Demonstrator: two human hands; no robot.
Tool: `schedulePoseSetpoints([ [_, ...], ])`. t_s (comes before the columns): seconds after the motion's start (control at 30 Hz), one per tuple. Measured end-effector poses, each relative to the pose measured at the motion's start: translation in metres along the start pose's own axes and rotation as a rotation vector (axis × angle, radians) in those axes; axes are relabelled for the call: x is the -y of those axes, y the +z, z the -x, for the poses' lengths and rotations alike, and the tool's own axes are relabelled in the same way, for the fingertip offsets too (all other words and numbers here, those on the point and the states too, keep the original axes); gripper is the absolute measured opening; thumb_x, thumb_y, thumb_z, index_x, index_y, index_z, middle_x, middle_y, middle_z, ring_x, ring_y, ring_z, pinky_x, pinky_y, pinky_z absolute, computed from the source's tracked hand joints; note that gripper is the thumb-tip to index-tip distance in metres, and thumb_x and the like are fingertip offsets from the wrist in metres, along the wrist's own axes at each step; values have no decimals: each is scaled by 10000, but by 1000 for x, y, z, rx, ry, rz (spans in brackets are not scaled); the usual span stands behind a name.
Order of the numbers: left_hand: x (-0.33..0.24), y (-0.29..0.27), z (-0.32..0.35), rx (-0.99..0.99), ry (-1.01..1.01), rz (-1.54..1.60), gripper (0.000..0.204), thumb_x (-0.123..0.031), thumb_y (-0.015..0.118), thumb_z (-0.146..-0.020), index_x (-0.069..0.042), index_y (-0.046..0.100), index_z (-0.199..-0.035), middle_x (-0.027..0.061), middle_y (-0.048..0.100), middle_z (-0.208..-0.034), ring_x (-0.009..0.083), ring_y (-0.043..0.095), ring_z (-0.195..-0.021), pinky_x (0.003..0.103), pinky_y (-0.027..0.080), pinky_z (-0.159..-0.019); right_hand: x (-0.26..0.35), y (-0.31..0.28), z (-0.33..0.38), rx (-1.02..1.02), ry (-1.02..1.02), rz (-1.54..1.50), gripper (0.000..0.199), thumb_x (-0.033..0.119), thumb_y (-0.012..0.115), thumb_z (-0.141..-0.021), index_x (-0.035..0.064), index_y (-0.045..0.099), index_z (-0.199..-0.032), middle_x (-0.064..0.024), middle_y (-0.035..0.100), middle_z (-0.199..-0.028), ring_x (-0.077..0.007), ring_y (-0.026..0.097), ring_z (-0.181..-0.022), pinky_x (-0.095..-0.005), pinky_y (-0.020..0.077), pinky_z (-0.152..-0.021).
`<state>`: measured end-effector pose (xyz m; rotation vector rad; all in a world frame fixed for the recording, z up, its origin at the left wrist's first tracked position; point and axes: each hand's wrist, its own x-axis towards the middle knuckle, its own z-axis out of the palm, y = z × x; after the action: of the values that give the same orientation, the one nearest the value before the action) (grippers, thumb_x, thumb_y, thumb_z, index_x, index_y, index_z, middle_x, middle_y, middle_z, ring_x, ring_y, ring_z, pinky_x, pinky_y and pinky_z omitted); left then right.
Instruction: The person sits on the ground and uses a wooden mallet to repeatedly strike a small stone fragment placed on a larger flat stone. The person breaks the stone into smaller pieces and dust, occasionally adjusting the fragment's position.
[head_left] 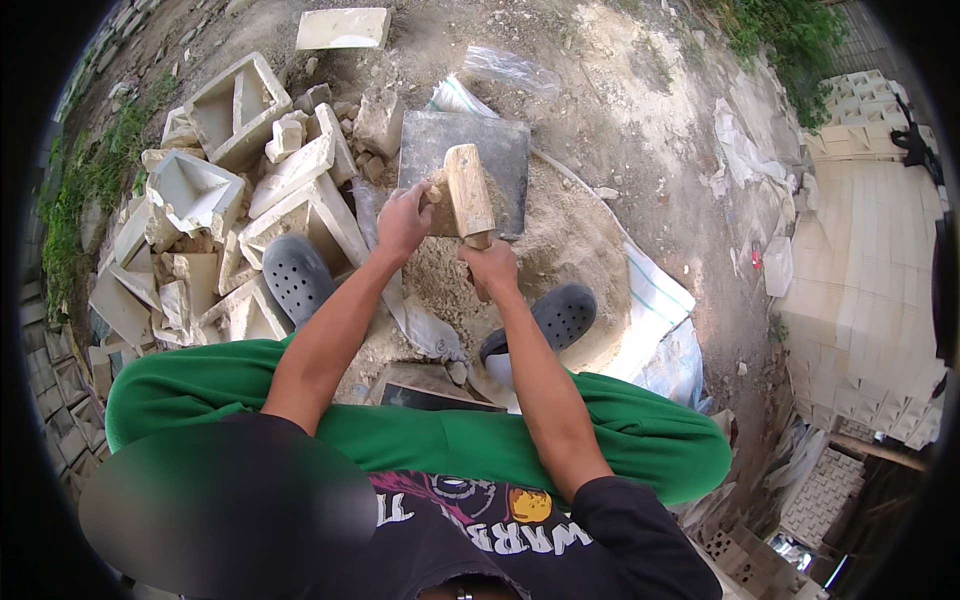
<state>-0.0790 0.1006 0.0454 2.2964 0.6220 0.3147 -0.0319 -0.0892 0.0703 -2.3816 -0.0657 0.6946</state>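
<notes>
Wood mallet (468, 190) sticks out ahead of my right hand (490, 266), which curls round its handle (480, 241), maybe to hold it firm. Beside it, my left hand (404, 222) pinches a chunk (433, 194) over the slab (508, 150), perhaps a hard base.

Pretty much an open-air yard in daylight: dusty, bare ground (650, 110), scruffy greenery (795, 45) up in the top right, more weeds (68, 215) along the left, and big pale stacked blocks (860, 290) lining the right.
</notes>
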Motion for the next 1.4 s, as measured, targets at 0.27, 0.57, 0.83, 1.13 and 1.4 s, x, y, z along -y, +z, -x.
schedulePoseSetpoints([
  [0.27, -5, 3, 2, -32, -3, 28, 397, -156, 715, -843, -91, 654, -1230, 182, 700, -1024, 368, 669, -991, 462, 535, -861, -26, -14, 21, -207, 323, -307, 335, 340, 745, -742, 6, 716, -755, -97, 719, -682, -213, 725, -590, -360, 584, -666],
  [0.57, -12, 17, 1, -40, -14, 55, 372, -126, 716, -845, -66, 658, -1208, 170, 694, -978, 362, 654, -964, 457, 523, -852, -20, 23, -4, -179, 115, -83, 343, 325, 734, -754, -15, 734, -803, -134, 709, -665, -249, 727, -598, -388, 579, -644],
  [0.83, -12, 15, -5, -16, 13, 11, 380, -165, 724, -837, -93, 655, -1204, 178, 692, -978, 371, 659, -971, 472, 528, -841, 20, -15, -9, -116, -46, -142, 370, 346, 728, -739, -18, 735, -803, -160, 708, -680, -280, 718, -653, -403, 555, -636],
  [1.13, -18, 5, -6, 41, 56, -12, 360, -197, 714, -848, -110, 646, -1191, 150, 706, -972, 346, 645, -1014, 474, 496, -891, -16, 18, -22, -195, -88, 154, 349, 303, 747, -748, -35, 742, -835, -105, 692, -638, -215, 717, -590, -359, 556, -588],
  [1.4, -9, -2, -5, 81, 13, 15, 380, -208, 717, -853, -114, 642, -1213, 161, 697, -1033, 349, 628, -1064, 473, 465, -945, 12, -7, -2, 21, -23, -209, 439, 437, 737, -729, 11, 748, -833, -163, 717, -688, -314, 745, -732, -423, 575, -729],
])
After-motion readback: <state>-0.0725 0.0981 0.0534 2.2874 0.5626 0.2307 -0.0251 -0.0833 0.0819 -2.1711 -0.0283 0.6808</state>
